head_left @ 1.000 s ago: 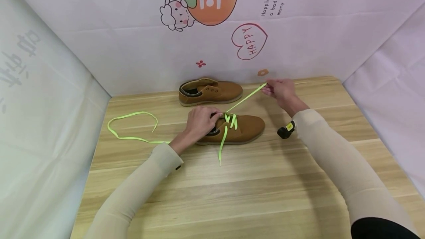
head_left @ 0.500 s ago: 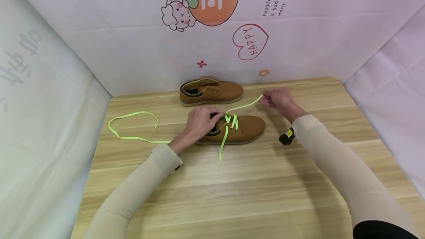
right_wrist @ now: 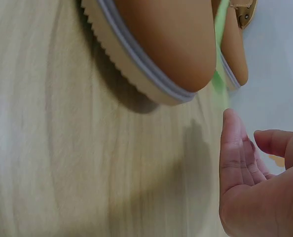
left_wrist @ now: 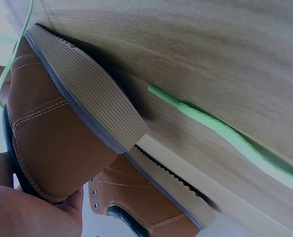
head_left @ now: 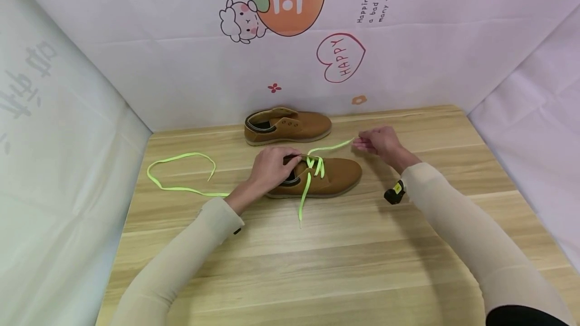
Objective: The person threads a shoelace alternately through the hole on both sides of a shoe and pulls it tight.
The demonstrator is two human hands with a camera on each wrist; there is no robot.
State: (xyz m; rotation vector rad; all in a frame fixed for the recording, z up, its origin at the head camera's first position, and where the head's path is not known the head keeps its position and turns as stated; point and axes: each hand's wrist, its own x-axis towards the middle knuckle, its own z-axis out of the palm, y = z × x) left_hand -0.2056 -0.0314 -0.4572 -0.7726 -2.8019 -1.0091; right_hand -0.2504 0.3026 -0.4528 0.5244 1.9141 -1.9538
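A brown lace-up shoe point(head_left: 342, 172) stands on the wooden table, toe to the right. My left hand point(head_left: 270, 166) holds it at the ankle opening; in the left wrist view, the fingers point(left_wrist: 70, 210) lie along the collar of the shoe point(left_wrist: 43, 108). A neon-green shoelace point(head_left: 304, 200) threads its eyelets, one end hanging toward me, the other running toward my right hand point(head_left: 380, 143). That hand is beyond the toe, and in the right wrist view its thumb stands apart from its straight fingers point(right_wrist: 233, 158), with the blurred lace point(right_wrist: 219, 81) just past their tips.
A second brown shoe point(head_left: 312, 126), without a lace, stands behind against the white printed backdrop point(head_left: 204, 74). Another green lace point(head_left: 176, 188) lies in a loop on the table point(head_left: 290, 275) at left. White cloth walls flank both sides.
My right hand has come down and toward me, and the lace has gone from taut to slack, slipping out of its fingertips. The left hand stays on the shoe.
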